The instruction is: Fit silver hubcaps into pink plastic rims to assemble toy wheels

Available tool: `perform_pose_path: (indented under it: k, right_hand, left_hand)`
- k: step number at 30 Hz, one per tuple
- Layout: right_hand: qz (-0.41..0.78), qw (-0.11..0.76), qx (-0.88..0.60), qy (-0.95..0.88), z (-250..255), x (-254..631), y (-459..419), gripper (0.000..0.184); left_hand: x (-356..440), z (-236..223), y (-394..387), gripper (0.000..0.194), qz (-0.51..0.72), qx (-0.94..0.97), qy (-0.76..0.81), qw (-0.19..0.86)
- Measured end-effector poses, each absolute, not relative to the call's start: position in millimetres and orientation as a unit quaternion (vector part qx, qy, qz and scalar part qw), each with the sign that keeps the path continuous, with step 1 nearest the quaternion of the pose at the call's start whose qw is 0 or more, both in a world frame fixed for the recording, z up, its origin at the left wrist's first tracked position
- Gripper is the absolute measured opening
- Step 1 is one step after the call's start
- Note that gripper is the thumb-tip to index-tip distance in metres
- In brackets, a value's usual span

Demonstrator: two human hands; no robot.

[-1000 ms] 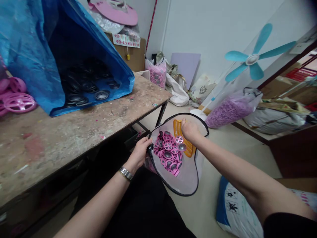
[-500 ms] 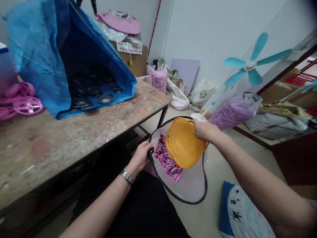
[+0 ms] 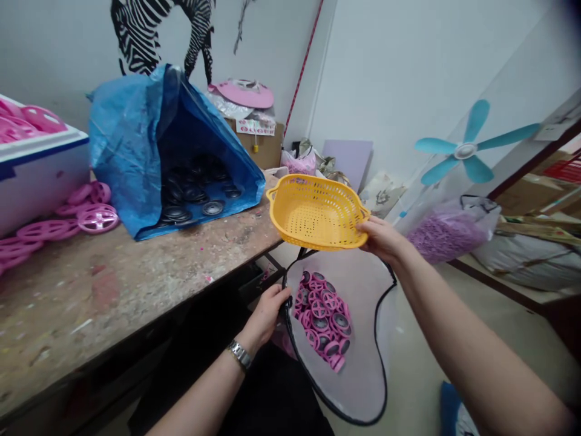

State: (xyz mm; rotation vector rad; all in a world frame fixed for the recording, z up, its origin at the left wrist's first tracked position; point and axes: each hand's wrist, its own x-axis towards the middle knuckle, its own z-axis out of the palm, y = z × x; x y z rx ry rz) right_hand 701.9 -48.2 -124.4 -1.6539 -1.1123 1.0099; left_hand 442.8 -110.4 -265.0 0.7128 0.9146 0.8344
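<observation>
My right hand (image 3: 380, 237) grips the right end of a yellow plastic basket (image 3: 313, 221) full of small holes, with nothing visible inside it. The basket hangs above a pale mesh bag (image 3: 363, 339) with a black-edged mouth. My left hand (image 3: 270, 309) is closed on the left edge of that bag and keeps its mouth spread. Down in the bag lies a heap of pink wheels (image 3: 324, 315), many with grey-black centres.
On the worn bench (image 3: 149, 290), a blue sack (image 3: 127, 139) lies open with black discs (image 3: 195, 188) inside. Loose pink wheels (image 3: 97, 218) rest beside a white box (image 3: 45, 175). A turquoise fan (image 3: 466, 151) stands at right, near a bag of purple pieces (image 3: 447, 230).
The yellow basket has risen and swung left from over the bag, turning from tilted to nearly level. The pink wheels in the bag are now fully uncovered. My left hand still holds the bag edge.
</observation>
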Motion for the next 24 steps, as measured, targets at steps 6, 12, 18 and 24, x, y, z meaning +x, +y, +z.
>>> perform_pose_path:
  k: [6, 12, 18, 24]
  right_hand:
    - [0.506, 0.52, -0.587, -0.358, -143, 651, -5, 0.022]
    - [0.541, 0.534, -0.54, -0.361, -153, 632, -3, 0.02]
    - [0.206, 0.37, -0.686, -0.592, -175, 671, -87, 0.082]
    - [0.012, 0.114, -0.852, -0.51, -232, 738, -192, 0.1]
  left_hand:
    - [435, -264, -110, 0.046, 0.334, 0.383, 0.432, 0.745]
    - [432, -262, -110, 0.046, 0.29, 0.425, 0.439, 0.736]
    - [432, -258, -112, 0.047, 0.259, 0.477, 0.441, 0.715]
    - [439, -256, -115, 0.051, 0.241, 0.492, 0.433, 0.717]
